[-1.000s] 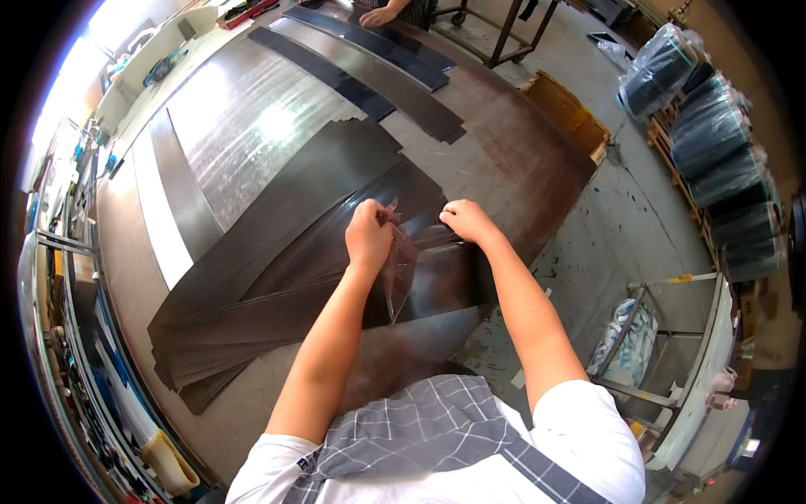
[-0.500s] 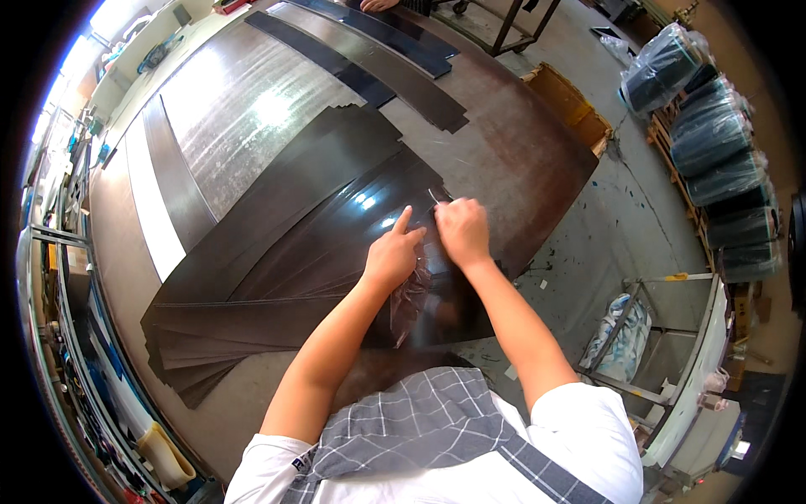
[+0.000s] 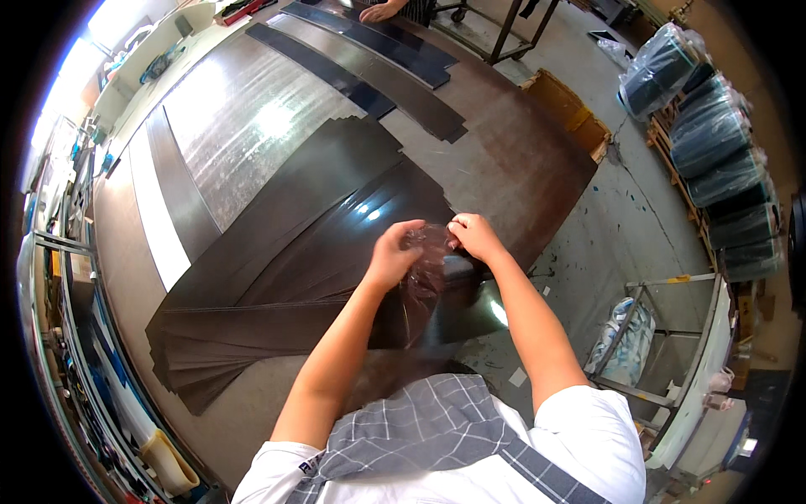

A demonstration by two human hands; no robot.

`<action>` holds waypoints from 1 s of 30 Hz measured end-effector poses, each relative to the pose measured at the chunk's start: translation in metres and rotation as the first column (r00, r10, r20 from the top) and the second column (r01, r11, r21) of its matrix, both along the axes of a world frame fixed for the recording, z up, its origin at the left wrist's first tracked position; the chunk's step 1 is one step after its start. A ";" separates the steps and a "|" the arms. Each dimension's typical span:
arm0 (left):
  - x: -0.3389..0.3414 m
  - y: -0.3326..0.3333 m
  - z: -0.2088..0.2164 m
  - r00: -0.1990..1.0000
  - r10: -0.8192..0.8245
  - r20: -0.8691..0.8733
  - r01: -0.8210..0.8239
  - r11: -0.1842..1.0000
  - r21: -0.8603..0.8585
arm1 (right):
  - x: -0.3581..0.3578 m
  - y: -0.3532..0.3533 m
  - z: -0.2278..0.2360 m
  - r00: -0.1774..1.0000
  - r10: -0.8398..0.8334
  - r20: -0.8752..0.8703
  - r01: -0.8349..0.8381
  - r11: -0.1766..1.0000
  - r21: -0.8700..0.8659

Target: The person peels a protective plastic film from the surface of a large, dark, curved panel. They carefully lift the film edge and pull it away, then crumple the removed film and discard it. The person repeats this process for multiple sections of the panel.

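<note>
Dark brown glossy sheets lie fanned out in an overlapping stack on the table in front of me. A crumpled clear plastic film is bunched between my hands over the stack's right end, its tail hanging toward my apron. My left hand curls around the film's left side, thumb and forefinger bent about it. On the other side, my right hand pinches the film close to the sheets' right edge. Part of the top sheet is hidden under the film and my hands.
Long dark strips lie across the table's far side, where another person's hand rests. A cardboard box stands off the table's right edge. Plastic-wrapped rolls sit on a pallet at right, above a metal-framed cart.
My right hand has drawn back toward me from the sheet's far edge, and the film is now gathered between both hands. The left forefinger, pointed out before, has bent in.
</note>
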State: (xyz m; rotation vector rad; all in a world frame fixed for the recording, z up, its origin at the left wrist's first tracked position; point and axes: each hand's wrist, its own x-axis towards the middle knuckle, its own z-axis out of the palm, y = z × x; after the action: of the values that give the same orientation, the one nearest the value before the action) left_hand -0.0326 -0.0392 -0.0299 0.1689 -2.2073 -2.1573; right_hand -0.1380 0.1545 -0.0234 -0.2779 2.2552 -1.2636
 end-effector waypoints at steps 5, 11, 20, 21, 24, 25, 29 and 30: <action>-0.007 -0.010 -0.005 0.959 0.282 0.038 -0.237 0.865 -0.441 | -0.010 0.006 0.000 0.978 0.174 -0.113 -0.151 0.970 0.188; 0.005 0.010 0.010 0.996 0.022 -0.087 -0.079 0.680 -0.729 | -0.008 -0.018 0.003 0.556 -0.015 -0.831 0.288 0.941 0.176; 0.011 0.011 0.007 0.987 -0.142 0.077 0.146 0.582 -0.800 | 0.018 -0.020 -0.001 0.428 -0.012 -0.904 0.261 0.959 0.111; 0.009 0.008 0.007 0.985 -0.155 0.075 0.151 0.567 -0.809 | 0.031 -0.027 0.007 0.570 0.061 -0.819 0.220 0.949 0.224; 0.001 -0.002 0.001 0.959 -0.270 0.087 0.210 0.469 -0.858 | 0.052 -0.025 -0.004 0.424 0.182 -0.887 -0.126 0.982 0.140; -0.002 -0.005 0.004 0.932 -0.343 0.117 0.265 0.425 -0.865 | 0.046 -0.019 -0.002 0.564 0.088 -0.821 -0.106 0.994 0.033; -0.004 0.001 0.029 0.904 -0.384 0.186 0.361 0.455 -0.814 | 0.001 -0.015 -0.012 0.758 -0.209 -0.618 0.125 0.976 -0.178; -0.002 -0.002 0.014 0.927 -0.371 0.050 0.271 0.575 -0.772 | -0.004 -0.016 -0.011 0.892 -0.205 -0.403 0.125 0.969 -0.215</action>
State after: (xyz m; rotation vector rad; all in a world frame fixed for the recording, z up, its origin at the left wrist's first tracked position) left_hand -0.0342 -0.0410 -0.0157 -0.4274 -3.0166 -1.0405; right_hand -0.1422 0.1382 -0.0343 -0.4765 2.5688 -1.6380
